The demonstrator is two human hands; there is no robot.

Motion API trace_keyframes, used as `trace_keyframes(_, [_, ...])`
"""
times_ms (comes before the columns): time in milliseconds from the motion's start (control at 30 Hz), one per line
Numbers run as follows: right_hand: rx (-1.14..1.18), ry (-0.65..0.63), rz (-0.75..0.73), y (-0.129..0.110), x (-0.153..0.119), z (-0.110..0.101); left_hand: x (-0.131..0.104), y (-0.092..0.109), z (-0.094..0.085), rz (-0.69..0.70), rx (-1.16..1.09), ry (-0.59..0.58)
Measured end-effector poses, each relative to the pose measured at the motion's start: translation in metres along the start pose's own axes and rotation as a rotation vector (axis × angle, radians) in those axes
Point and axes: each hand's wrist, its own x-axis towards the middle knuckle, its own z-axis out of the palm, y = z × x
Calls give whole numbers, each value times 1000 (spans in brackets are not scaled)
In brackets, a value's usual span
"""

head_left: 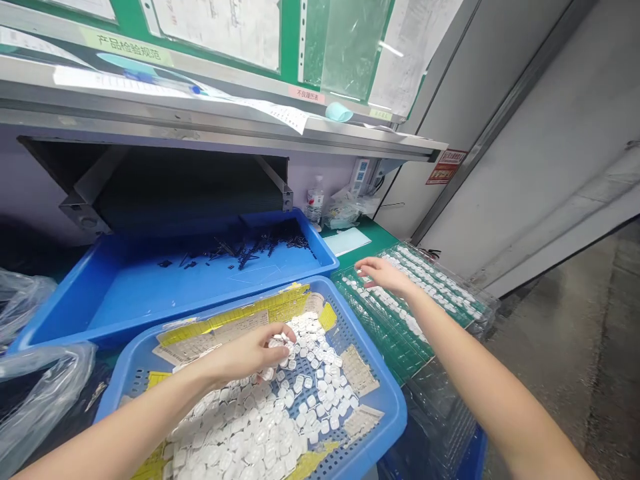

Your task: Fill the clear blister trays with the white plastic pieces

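Observation:
My left hand (273,350) is inside a blue perforated basket (395,407). Its fingers curl around a few small white square plastic pieces (250,433), the same kind that fill the basket in a loose heap. Off to the right, my right hand (383,275) reaches over a clear plastic tray (400,353). Thumb and fingertips there are pinched near one small white piece at the end of a row. Rows of white pieces (435,283) lie in the tray, most of them towards its far right side.
Behind the basket stands a large blue bin (135,293) with scattered black slender parts (250,250). A water bottle (315,200) and a crumpled plastic bag (345,210) are at the back. Above runs a metal shelf (225,130) with papers. Clear plastic bags (45,393) lie at left.

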Motion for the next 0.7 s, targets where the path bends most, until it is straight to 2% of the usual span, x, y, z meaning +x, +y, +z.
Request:
trace_keyframes(133, [257, -170, -28, -20, -40, 59, 1, 0, 1, 84, -45, 44])
trace_keyframes(167, [341, -230, 18, -20, -48, 76, 1, 0, 1, 115, -45, 64])
trace_keyframes(233, [531, -365, 212, -15, -62, 108, 1, 0, 1, 182, -12, 118])
trace_keyframes(333, [721, -542, 421, -5, -66, 139, 1, -2, 1, 304, 98, 208])
trace_keyframes(433, [789, -601, 449, 2, -61, 145, 1, -4, 0, 348, 199, 271])
trace_keyframes(567, [763, -558, 468, 6, -55, 140, -2, -6, -6, 258, 249, 313])
trace_keyframes(700, [777, -607, 464, 10, -55, 139, -6, -6, -12, 221, 288, 317])
